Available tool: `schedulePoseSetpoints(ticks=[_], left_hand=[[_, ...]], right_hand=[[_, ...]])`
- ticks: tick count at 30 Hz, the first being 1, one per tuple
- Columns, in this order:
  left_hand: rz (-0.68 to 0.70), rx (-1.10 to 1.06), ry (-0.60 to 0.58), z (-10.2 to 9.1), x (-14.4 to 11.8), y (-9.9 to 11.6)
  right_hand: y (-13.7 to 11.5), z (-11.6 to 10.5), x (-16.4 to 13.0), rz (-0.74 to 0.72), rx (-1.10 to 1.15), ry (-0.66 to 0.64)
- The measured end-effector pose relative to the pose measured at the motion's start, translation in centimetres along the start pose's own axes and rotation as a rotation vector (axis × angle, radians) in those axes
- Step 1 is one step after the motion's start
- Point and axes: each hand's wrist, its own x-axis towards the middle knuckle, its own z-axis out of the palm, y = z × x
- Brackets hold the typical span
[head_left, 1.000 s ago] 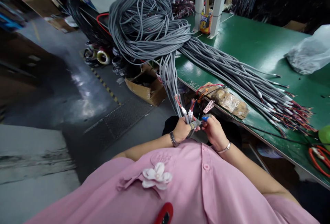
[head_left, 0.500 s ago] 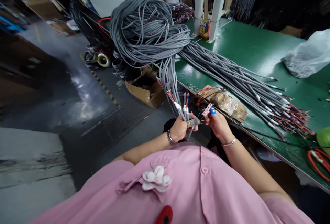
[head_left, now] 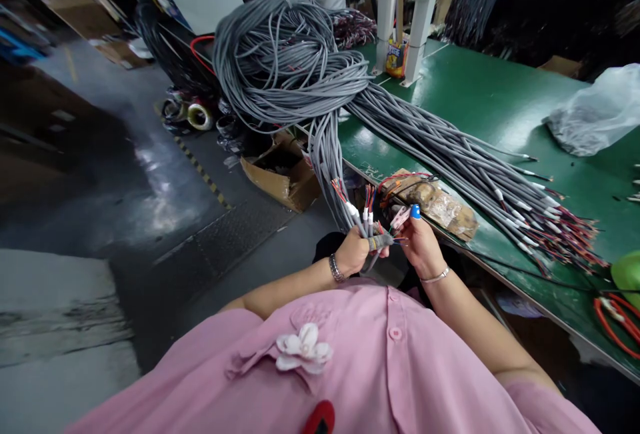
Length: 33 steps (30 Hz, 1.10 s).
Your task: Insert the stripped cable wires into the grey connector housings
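On the far left is a grey floor (head_left: 100,174) with tape rolls (head_left: 200,114) and an open box (head_left: 283,171) on it. Next comes a big pile of grey cables (head_left: 285,54). Some of them hang down off the edge of the green table (head_left: 480,94). The left hand (head_left: 353,252) is shut tight around the ends of those hanging cables (head_left: 333,167), just off the table edge and close to the pink shirt (head_left: 350,367). Little red and blue wires (head_left: 367,197) stick up out of the fist. Just beside it, the right hand (head_left: 423,244) pinches a thin wire end with its fingertips, and one finger wears a blue cap (head_left: 415,211). More cables (head_left: 475,167) lie flat across the table. Far right are a clear bag (head_left: 595,114) and red wire (head_left: 617,311).
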Motion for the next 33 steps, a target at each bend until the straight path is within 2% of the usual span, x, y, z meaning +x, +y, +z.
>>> schedulePoseSetpoints(ticks=[5, 11, 17, 26, 33], left_hand=[[-0.005, -0.010, -0.013, -0.1, -0.1, -0.2], [-0.027, -0.053, -0.010, -0.1, -0.4, 0.0], [-0.035, -0.026, 0.008, -0.4, -1.3, 0.2], [-0.008, -0.045, 0.024, -0.3, -1.0, 0.6], [-0.038, -0.049, 0.058, -0.4, -0.7, 0.0]], right_hand=[[0.5, -0.2, 0.2, -0.003, 0.063, 0.012], [0.1, -0.4, -0.1, 0.127, 0.056, -0.081], [-0.8, -0.6, -0.9, 0.207, 0.153, -0.186], [-0.2, -0.9, -0.9, 0.079, 0.170, -0.134], [0.3, -1.0, 0.0, 0.145, 0.218, -0.166]])
